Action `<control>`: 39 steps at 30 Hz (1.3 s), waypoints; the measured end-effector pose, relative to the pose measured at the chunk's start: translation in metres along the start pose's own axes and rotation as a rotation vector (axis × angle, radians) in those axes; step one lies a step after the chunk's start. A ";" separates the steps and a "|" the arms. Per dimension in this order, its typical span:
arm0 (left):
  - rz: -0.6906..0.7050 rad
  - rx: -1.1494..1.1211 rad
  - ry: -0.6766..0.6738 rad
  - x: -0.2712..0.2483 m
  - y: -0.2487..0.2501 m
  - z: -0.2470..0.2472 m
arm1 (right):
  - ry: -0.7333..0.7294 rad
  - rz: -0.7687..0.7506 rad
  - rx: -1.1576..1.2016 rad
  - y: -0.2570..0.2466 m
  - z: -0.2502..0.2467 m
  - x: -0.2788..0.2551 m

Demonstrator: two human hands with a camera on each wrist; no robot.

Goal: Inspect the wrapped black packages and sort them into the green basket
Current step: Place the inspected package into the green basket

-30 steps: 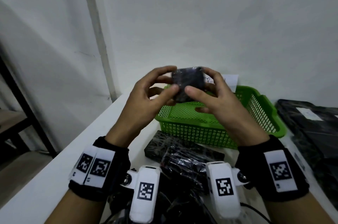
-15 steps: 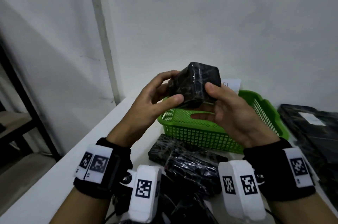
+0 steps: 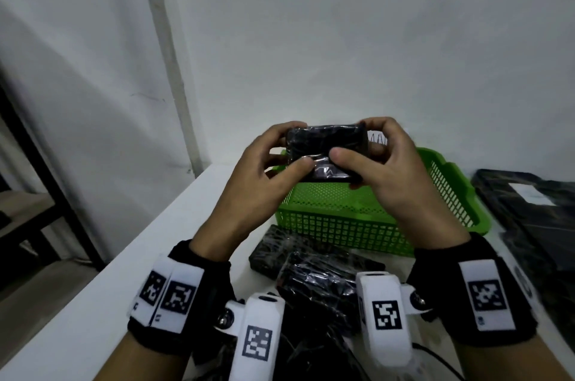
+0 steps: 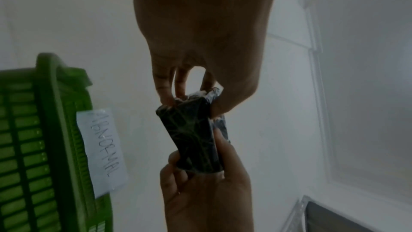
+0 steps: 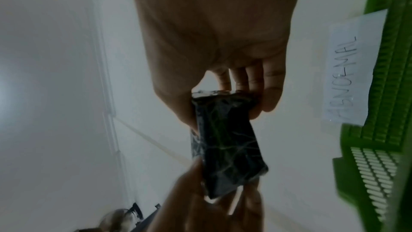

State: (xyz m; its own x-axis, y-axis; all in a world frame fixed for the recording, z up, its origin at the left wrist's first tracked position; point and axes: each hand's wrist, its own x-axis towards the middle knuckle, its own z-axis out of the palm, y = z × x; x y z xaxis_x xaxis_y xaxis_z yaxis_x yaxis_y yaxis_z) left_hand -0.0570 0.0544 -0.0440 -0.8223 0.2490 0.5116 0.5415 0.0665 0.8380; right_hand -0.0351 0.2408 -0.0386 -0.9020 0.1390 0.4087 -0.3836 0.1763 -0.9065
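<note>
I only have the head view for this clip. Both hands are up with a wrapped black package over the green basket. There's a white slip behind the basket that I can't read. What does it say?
Observer: The white label on the green basket reads ABNORMAL, handwritten, in both wrist views.
Operator: Is the left hand really gripping?
Observer: Yes. In the left wrist view the left hand pinches one end of the wrapped black package between fingertips and thumb.
Operator: And the right hand?
Observer: The right wrist view shows the right hand pinching the opposite end, with loose clear film bunched at that end.
</note>
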 end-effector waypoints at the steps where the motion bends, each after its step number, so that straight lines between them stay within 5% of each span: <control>1: 0.001 -0.025 0.002 0.001 0.001 0.002 | 0.006 0.003 0.022 0.001 -0.001 0.001; 5: -0.008 -0.022 0.018 0.017 -0.002 0.009 | -0.007 0.043 -0.050 0.009 -0.008 0.007; 9: 0.040 0.133 -0.128 0.047 -0.002 0.023 | -0.054 -0.043 -0.361 0.006 -0.046 0.011; 15: 0.018 0.078 -0.418 0.091 -0.004 0.055 | -0.443 0.006 -0.728 -0.030 -0.115 0.044; 21: -0.028 0.088 -0.508 0.121 -0.016 0.102 | -0.553 -0.006 -1.049 -0.017 -0.120 0.077; 26: -0.004 0.464 -0.409 0.128 -0.031 0.125 | -0.669 0.062 -1.125 -0.003 -0.120 0.115; 32: -0.194 0.388 -0.143 0.136 -0.052 0.115 | -0.668 0.107 -1.316 0.010 -0.112 0.147; 39: -0.265 0.545 -0.632 0.111 -0.067 0.104 | -0.716 0.318 -1.581 0.051 -0.108 0.160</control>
State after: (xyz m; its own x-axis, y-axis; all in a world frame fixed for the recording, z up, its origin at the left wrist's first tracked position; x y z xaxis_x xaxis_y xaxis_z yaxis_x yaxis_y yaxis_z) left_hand -0.1666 0.1784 -0.0632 -0.7697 0.6380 -0.0235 0.4870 0.6105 0.6245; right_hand -0.1774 0.3772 -0.0085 -0.9648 0.0135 -0.2626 -0.0418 0.9781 0.2041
